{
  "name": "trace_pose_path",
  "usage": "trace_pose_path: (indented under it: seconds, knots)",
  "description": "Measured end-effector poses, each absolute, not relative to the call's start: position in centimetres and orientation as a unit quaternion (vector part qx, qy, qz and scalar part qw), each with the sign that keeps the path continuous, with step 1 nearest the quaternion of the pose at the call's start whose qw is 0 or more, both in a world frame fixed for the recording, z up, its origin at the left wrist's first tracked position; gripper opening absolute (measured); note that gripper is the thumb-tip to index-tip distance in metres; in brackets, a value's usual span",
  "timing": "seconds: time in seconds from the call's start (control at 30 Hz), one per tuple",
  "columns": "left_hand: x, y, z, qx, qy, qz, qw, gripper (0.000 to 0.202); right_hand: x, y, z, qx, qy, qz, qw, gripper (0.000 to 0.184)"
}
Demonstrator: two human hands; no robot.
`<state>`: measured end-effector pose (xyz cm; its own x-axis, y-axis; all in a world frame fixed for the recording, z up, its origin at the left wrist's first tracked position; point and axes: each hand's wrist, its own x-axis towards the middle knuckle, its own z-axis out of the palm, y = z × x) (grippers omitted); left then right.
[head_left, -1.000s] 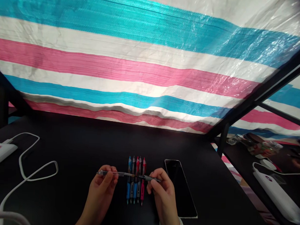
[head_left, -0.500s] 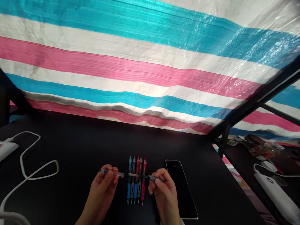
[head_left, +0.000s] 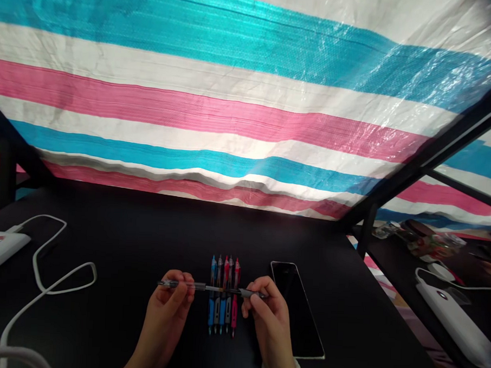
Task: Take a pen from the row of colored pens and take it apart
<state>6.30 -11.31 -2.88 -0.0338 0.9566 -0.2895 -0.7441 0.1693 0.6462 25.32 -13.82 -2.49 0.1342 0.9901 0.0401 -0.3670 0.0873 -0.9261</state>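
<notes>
My left hand [head_left: 170, 303] pinches a clear pen barrel [head_left: 199, 286] that lies level, its dark tip end pointing left. In my right hand [head_left: 269, 315] is the grey grip section of a pen [head_left: 249, 294], with the thin ink refill [head_left: 214, 289] sticking out to the left. The refill's end sits at or just inside the barrel's opening. Beneath these parts, several click pens [head_left: 222, 313] lie side by side in a row on the black table, with blue, grey and pink grips. The held parts cross over the row and hide its middle.
A black phone [head_left: 300, 316] lies right of my right hand. At the left are a white power bank [head_left: 2, 249] and a looping white cable [head_left: 41, 283]. Another table at the right holds a second white device [head_left: 455, 323]. A striped tarp [head_left: 216, 107] hangs behind.
The clear barrel has moved slightly right and the refill end now meets it, closing the gap between them. The row of pens and the phone have stayed in place.
</notes>
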Motion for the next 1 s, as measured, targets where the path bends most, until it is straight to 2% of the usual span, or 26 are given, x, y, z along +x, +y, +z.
trace_pose_path:
  seconds: [0.37, 0.67, 0.87, 1.0]
  knots:
    - [6.7, -12.2, -2.5, 0.325, 0.427, 0.593, 0.601, 0.018, 24.5, -14.3, -2.0, -0.491, -0.521, 0.449, 0.535, 0.014]
    - [6.8, -11.9, -3.0, 0.346, 0.428, 0.597, 0.583, 0.015, 24.2, -14.0, -1.7, -0.500, -0.565, 0.388, 0.529, 0.003]
    - [6.5, -12.3, -3.4, 0.401, 0.416, 0.567, 0.587, 0.009, 24.1, -14.0, -1.9, -0.512, -0.606, 0.342, 0.504, 0.015]
    - [6.5, -12.4, -3.2, 0.387, 0.429, 0.540, 0.612, 0.014, 24.1, -14.0, -2.0, -0.520, -0.633, 0.307, 0.485, 0.022]
